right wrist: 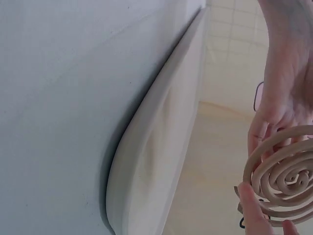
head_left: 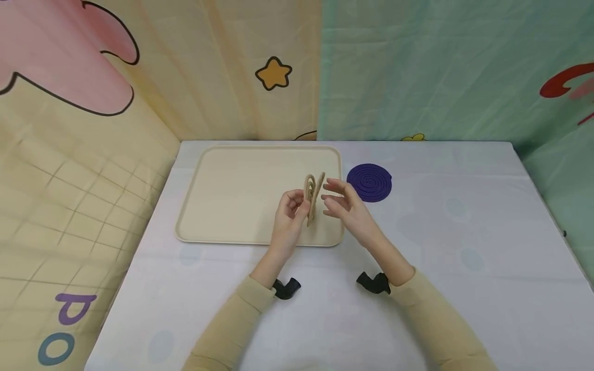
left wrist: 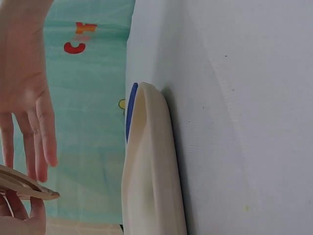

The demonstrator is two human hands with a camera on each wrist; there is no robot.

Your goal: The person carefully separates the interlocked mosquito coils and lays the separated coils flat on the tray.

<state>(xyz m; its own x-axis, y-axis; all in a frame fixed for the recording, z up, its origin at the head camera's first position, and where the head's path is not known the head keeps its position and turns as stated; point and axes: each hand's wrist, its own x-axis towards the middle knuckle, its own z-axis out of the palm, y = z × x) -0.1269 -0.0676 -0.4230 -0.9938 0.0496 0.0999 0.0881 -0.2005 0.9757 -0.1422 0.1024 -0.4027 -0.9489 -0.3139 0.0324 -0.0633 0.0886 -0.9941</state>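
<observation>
- Coils first: two tan spiral coils (head_left: 313, 198) are held up on edge above the right part of a cream tray (head_left: 232, 196), fanned apart at the top and meeting lower down.
- Left hand (head_left: 290, 211) pinches the coils from the left side, fingers curled in around them. The right wrist view shows the fingertips (right wrist: 257, 134) against the flat face of a spiral (right wrist: 283, 178).
- Right hand (head_left: 345, 203) sits just to the right of the coils with fingers stretched out and a bit spread. Can't tell from the head view if the fingertips actually touch the coil. In the left wrist view those fingers (left wrist: 41, 132) hang straight, just beside the coil's thin edge (left wrist: 27, 188).
- Purple coil (head_left: 369, 182) lies flat on the white table (head_left: 464, 247), just off the tray's right rim and near the right hand.
- Both arms wear tan sleeves (head_left: 232, 330), each with a black camera mount (head_left: 286, 288) at the wrist.
- Around the table hang cartoon-print curtains, yellow (head_left: 209, 67) on the left and green (head_left: 441, 67) on the right.
</observation>
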